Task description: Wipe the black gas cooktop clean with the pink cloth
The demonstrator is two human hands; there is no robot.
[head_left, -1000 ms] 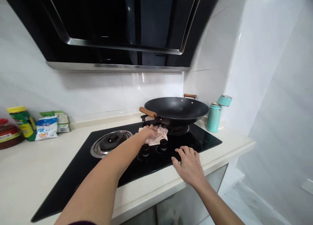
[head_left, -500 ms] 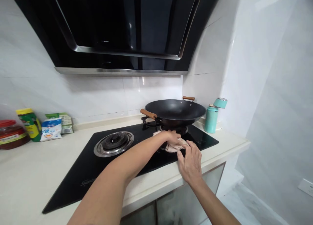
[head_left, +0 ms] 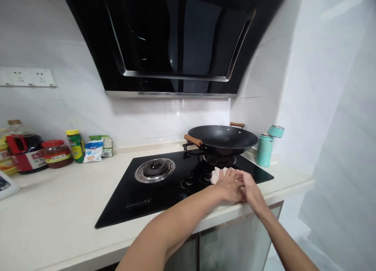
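Note:
Near the front right edge of the black glass cooktop (head_left: 123,196), my left hand (head_left: 230,187) presses on a pale cloth (head_left: 216,174). The cloth shows beyond the fingers, bunched against the glass. My right hand (head_left: 252,190) is beside it, fingers extended toward the left hand and meeting it. Its fingertips are partly hidden, and I see nothing held in it. Just behind the hands, a black wok (head_left: 223,139) with wooden handles rests over the right burner. A control knob (head_left: 189,179) stands left of the cloth.
The left burner (head_left: 155,170) is uncovered. A turquoise bottle (head_left: 264,150) with its lid tipped open stands right of the wok. Along the left wall are a red-lidded jar (head_left: 57,155), a green bottle (head_left: 75,146) and packets (head_left: 93,151). A range hood (head_left: 176,39) hangs above.
My left hand has drawn the cloth back from beside the wok toward the counter's front edge. My right hand has come against the left. The view has turned left, showing more jars and bottles.

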